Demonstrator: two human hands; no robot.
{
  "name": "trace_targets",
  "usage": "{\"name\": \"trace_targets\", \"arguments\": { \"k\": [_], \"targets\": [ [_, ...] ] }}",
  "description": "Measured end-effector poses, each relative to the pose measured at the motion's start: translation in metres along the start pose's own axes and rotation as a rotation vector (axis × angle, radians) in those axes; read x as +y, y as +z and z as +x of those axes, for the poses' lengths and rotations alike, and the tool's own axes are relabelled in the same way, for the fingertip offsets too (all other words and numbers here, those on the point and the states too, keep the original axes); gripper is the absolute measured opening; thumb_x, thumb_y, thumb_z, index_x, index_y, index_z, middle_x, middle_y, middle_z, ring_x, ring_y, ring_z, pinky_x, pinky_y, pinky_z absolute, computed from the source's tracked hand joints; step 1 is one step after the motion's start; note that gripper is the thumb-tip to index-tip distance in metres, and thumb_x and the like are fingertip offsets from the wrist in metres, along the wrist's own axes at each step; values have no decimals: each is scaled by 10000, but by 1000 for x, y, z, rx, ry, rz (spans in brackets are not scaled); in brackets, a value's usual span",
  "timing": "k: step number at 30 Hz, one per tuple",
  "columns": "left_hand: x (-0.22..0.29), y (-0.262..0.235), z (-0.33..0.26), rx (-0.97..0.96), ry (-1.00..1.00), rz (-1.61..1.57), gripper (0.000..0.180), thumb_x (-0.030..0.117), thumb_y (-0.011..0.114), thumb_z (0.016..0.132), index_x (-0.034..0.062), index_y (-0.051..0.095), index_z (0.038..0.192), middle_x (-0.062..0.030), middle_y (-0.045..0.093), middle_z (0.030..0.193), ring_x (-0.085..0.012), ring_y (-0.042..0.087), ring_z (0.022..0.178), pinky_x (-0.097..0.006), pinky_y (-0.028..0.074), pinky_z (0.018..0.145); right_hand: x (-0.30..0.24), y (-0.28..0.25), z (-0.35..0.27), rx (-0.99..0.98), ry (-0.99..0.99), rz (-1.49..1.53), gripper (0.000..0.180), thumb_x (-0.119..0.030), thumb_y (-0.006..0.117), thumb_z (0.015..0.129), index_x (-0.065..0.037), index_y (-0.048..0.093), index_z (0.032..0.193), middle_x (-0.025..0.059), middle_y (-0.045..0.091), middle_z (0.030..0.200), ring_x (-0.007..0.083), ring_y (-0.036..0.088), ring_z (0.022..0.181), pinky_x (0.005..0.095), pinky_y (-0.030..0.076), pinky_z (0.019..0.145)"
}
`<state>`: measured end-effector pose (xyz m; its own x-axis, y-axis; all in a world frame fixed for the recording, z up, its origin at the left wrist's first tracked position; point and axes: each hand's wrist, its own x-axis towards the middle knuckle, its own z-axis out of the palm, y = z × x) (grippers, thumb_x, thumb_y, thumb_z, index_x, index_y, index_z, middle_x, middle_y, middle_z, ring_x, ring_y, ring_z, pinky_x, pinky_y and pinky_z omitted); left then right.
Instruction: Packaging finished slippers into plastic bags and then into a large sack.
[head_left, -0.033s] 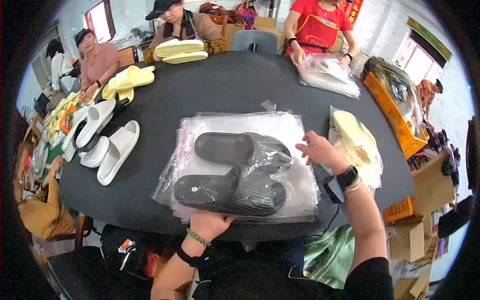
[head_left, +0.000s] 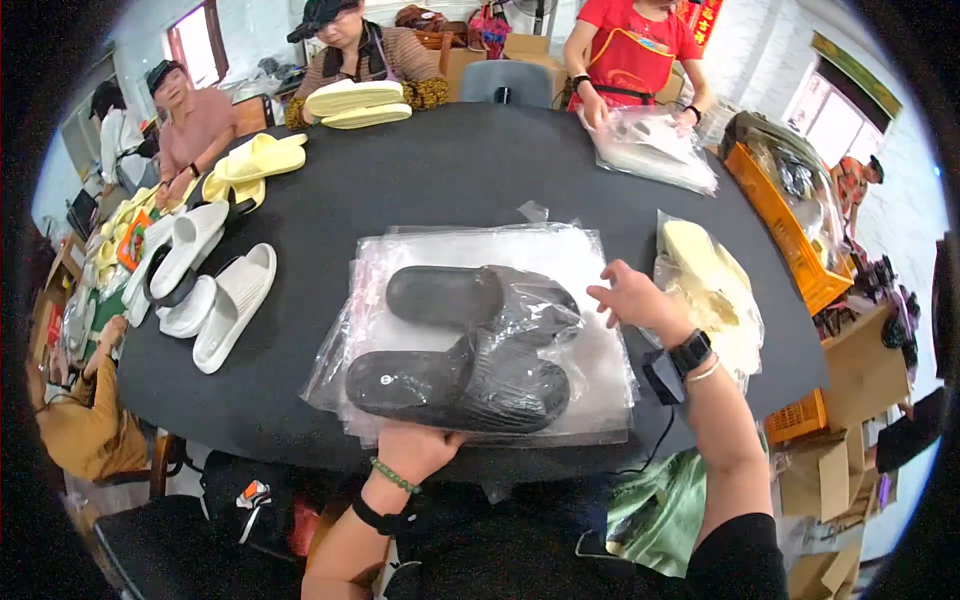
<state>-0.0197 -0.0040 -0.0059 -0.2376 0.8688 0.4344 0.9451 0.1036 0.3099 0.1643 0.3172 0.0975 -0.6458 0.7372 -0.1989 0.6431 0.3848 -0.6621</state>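
Note:
A pair of dark grey slippers [head_left: 425,385] lies sideways in front of me, the strap ends under clear plastic. Beneath them is a stack of clear plastic bags [head_left: 480,245] with a pinkish strip along the left side. My left hand [head_left: 418,450] is at the near edge of the closer slipper; its fingers are hidden under the slipper and plastic. Just right of the slippers, my right hand [head_left: 635,297] hovers with fingers apart and slightly bent, holding nothing visible. Beyond it, pale yellow slippers [head_left: 705,285] lie in a clear bag.
White slippers [head_left: 235,308] and yellow slippers [head_left: 262,158] stand along the left of the black table [head_left: 440,165]. Across it, a person in red handles a bagged item [head_left: 655,150]. An orange crate [head_left: 790,235] is beyond the right edge, with cardboard boxes [head_left: 825,480] below.

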Motion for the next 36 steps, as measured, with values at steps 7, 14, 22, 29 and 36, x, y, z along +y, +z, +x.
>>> {"name": "trace_targets", "arguments": {
  "k": [7,14,22,29,36],
  "targets": [
    [-2,0,-2,60,26,77,454,405,730,750,93,721,1079,-130,699,1087,-328,669,976,-450,534,853,19,16,28,23,-86,172,485,-172,688,865,75,461,1215,163,705,830,182,690,623,301,531,576],
    [2,-3,1,-155,-100,56,428,458,682,791,99,733,1018,-141,709,989,-358,668,875,-459,522,754,23,12,63,373,-327,154,384,-76,656,845,11,516,1192,161,702,819,224,704,723,335,537,645],
    [4,-19,7,36,-10,129,427,490,624,856,81,721,931,-135,682,901,-322,653,886,-499,465,823,35,38,101,365,-193,145,379,-101,632,830,8,556,1185,189,696,882,247,700,736,357,547,688],
    [9,-10,4,-112,-97,93,415,478,589,895,114,709,1054,-135,673,1087,-332,629,1026,-495,440,931,89,31,103,332,-185,393,322,-248,666,909,23,621,1075,52,624,728,111,564,604,274,455,547],
    [6,-12,-2,86,23,90,439,477,600,900,80,699,1058,-153,667,1107,-343,607,1084,-503,414,984,73,42,95,214,-179,588,206,-194,646,932,9,641,969,5,620,745,74,550,638,234,427,561]
  ]
}}
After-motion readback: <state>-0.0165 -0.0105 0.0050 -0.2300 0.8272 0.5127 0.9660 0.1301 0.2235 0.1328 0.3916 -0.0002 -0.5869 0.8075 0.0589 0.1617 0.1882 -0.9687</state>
